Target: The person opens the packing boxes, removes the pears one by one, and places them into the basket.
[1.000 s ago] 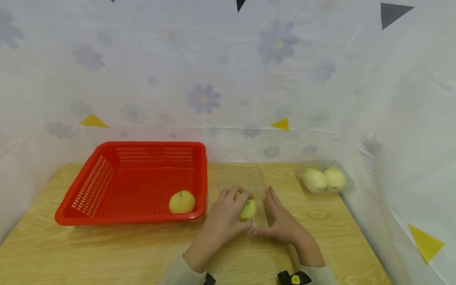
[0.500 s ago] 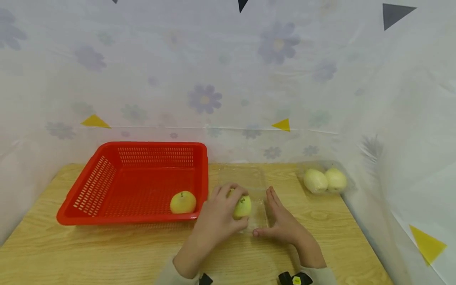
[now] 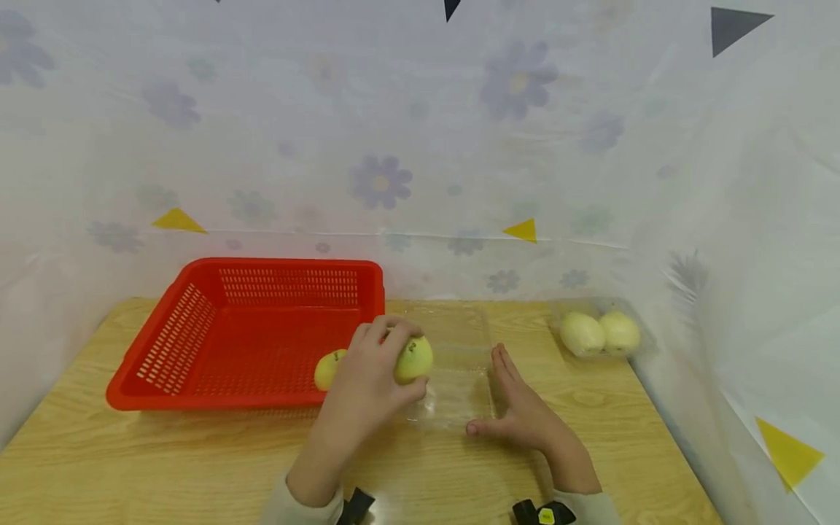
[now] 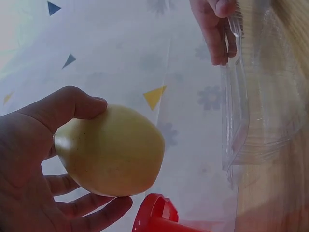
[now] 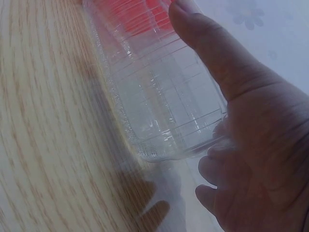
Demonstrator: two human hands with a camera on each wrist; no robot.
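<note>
My left hand (image 3: 370,375) grips a yellow-green apple (image 3: 415,359) between thumb and fingers, above the gap between the red basket and an open clear plastic box (image 3: 453,397). In the left wrist view the apple (image 4: 113,150) shows whole, thumb on its upper side and fingers underneath. My right hand (image 3: 528,415) is spread at the box's near right corner, fingers straight along its side and thumb at the near edge. The right wrist view shows the thumb (image 5: 212,48) beside the rim of the box (image 5: 159,106). Another apple (image 3: 327,370) lies in the basket, partly hidden by my left hand.
The red slotted basket (image 3: 243,401) stands on the left of the wooden table (image 3: 197,467). A clear box (image 3: 600,351) with two pale yellow fruits (image 3: 582,334) sits at the back right. A flowered white sheet (image 3: 433,146) hangs behind the table.
My left hand has lifted the apple out over the box and carried it left, towards the basket, now covering part of the apple inside. My right hand has stayed by the box.
</note>
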